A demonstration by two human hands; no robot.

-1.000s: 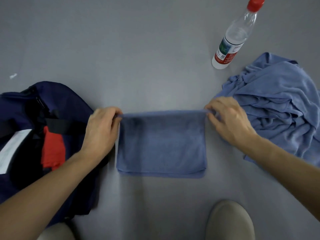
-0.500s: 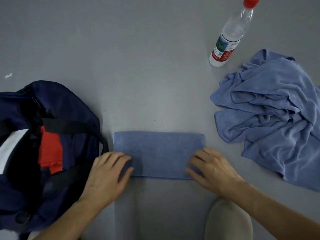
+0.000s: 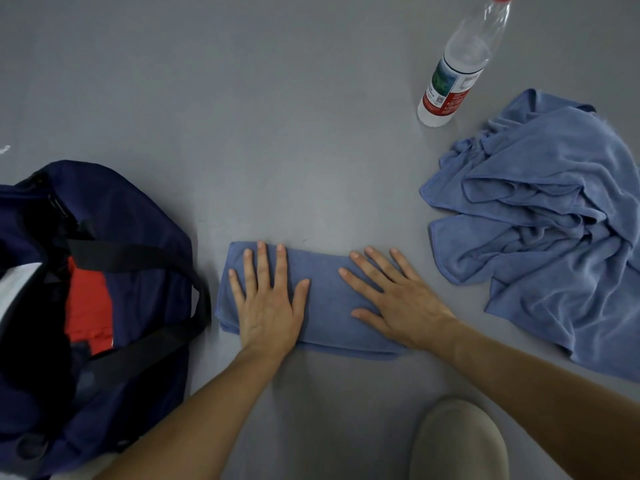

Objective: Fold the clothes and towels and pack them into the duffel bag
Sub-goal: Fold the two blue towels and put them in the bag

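- Pressing down with straight, spread fingers, the left hand (image 3: 268, 306) is lying flat on the left half of a folded blue towel (image 3: 329, 292)
- Beside it, the right hand (image 3: 398, 299) is lying palm down on the right half, fingers likewise spread and gripping nothing
- The folded blue towel is lying as a narrow band on the grey floor (image 3: 242, 116), just right of the open navy duffel bag (image 3: 138, 209)
- A red garment (image 3: 88, 306) is showing inside the bag, between its black straps (image 3: 131, 252)
- A crumpled blue cloth (image 3: 554, 220) is lying well to the right, with a clear water bottle (image 3: 457, 74) standing just beyond it
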